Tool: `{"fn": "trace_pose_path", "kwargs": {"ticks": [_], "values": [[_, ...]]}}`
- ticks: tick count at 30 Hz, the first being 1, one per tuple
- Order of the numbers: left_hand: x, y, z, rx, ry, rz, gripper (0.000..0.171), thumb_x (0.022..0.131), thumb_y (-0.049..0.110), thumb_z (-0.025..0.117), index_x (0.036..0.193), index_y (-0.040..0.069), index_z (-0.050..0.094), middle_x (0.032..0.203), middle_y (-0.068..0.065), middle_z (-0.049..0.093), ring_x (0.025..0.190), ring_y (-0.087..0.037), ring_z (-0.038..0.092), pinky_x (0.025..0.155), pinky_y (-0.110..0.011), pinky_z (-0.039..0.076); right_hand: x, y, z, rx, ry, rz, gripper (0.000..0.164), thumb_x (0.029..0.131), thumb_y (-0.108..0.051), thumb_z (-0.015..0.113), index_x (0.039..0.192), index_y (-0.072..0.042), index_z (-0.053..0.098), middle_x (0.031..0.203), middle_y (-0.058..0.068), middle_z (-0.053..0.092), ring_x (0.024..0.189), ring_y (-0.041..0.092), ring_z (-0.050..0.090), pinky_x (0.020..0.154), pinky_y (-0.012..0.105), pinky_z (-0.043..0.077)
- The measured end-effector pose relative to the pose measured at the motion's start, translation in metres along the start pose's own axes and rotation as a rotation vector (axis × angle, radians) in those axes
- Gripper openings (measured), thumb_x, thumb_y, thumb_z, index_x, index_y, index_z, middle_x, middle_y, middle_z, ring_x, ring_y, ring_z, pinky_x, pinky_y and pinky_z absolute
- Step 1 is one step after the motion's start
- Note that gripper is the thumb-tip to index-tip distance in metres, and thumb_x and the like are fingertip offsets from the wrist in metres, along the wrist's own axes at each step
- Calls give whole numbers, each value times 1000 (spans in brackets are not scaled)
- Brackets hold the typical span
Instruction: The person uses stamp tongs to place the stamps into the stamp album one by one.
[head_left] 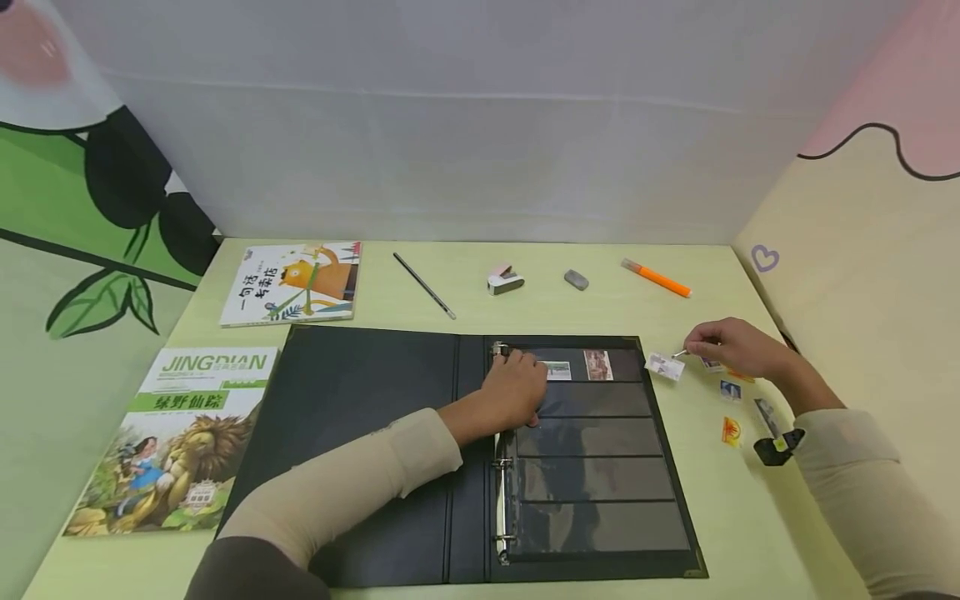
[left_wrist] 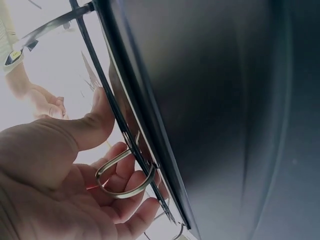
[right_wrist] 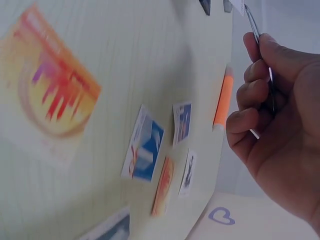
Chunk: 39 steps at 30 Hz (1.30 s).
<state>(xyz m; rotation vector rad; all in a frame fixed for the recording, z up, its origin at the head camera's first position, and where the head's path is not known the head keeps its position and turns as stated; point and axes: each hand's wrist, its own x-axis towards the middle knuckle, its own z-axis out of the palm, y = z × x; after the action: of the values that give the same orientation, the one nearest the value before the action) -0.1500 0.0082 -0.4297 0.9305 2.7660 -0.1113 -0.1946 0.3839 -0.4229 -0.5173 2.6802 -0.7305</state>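
Note:
A black ring-binder stamp album (head_left: 375, 450) lies spread on the table, its right page (head_left: 600, 442) divided into several clear strips. My left hand (head_left: 513, 387) rests on that page beside the upper ring, and its palm (left_wrist: 55, 175) faces the metal ring (left_wrist: 125, 192). In the top strip sit a green stamp (head_left: 557, 371) and a reddish-brown stamp (head_left: 597, 365). With my right hand (head_left: 731, 346) I pinch metal tweezers (right_wrist: 255, 22), whose tip meets a pale stamp (head_left: 664, 367) just off the page's upper right edge.
Loose stamps lie on the right, including a blue one (head_left: 731, 390) and an orange-yellow one (head_left: 731, 431). Along the back are a pencil (head_left: 423, 285), a small stapler (head_left: 506, 281), an eraser (head_left: 576, 279) and an orange marker (head_left: 657, 278). Two books (head_left: 292, 283) flank the album's left.

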Motion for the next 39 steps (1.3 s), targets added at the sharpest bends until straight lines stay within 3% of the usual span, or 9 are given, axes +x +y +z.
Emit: {"fn": "trace_pose_path", "kwargs": {"ticks": [4,8,11,13,16,23,29,36,39], "values": [[0,0,1,-43,-8,-6,42,80,41,75,111,16,61,119,-5,59,116,-26,49,96,-45,42,10,-10,7,26,29,-33,20,98,-24,54,98,-10,68,79,9,59,66,6,46,60,25,39],[0,0,4,-88,-3,-14,47,80,40,75,117,17,58,124,-5,58,120,-27,48,98,-46,41,21,-21,13,44,32,-65,19,98,-24,54,98,-11,68,87,9,64,70,7,47,64,25,40],[0,0,7,-86,13,-13,59,80,41,75,128,15,51,128,-6,57,121,-28,48,99,-46,42,29,-29,18,37,23,-79,19,97,-24,55,98,-11,68,90,8,66,71,8,47,65,25,40],[0,0,8,-67,18,-7,58,81,41,74,127,13,52,125,-7,57,119,-28,49,97,-46,43,35,-34,21,34,22,-90,18,97,-24,55,99,-11,68,89,8,66,70,9,46,64,25,39],[0,-1,8,-56,18,-5,51,81,41,74,120,14,55,122,-8,56,116,-28,49,95,-45,43,43,-43,27,35,18,-105,17,97,-23,56,99,-11,68,87,7,65,70,9,46,63,26,39],[5,-5,5,-98,-51,-22,41,78,43,76,105,22,55,120,-4,52,112,-24,44,94,-43,37,60,-66,39,20,1,-145,13,95,-20,59,95,-14,70,87,0,67,74,11,51,69,26,42],[8,-5,4,-102,-56,0,47,76,42,78,110,22,52,110,1,57,107,-21,46,88,-41,36,70,-81,41,-55,23,-168,13,95,-19,59,95,-14,71,86,-2,68,75,11,53,72,31,44],[9,-5,6,-93,-35,-17,60,76,43,79,121,17,50,125,-6,55,114,-27,46,96,-47,37,71,-92,36,-137,51,-162,12,94,-16,60,93,-14,72,88,-2,70,77,11,56,74,34,45],[8,-5,9,-95,-29,-13,57,76,43,78,119,18,50,121,-6,52,109,-25,46,91,-43,37,70,-96,36,-140,53,-159,12,94,-17,60,93,-12,72,87,-1,69,73,11,54,72,32,44]]}}
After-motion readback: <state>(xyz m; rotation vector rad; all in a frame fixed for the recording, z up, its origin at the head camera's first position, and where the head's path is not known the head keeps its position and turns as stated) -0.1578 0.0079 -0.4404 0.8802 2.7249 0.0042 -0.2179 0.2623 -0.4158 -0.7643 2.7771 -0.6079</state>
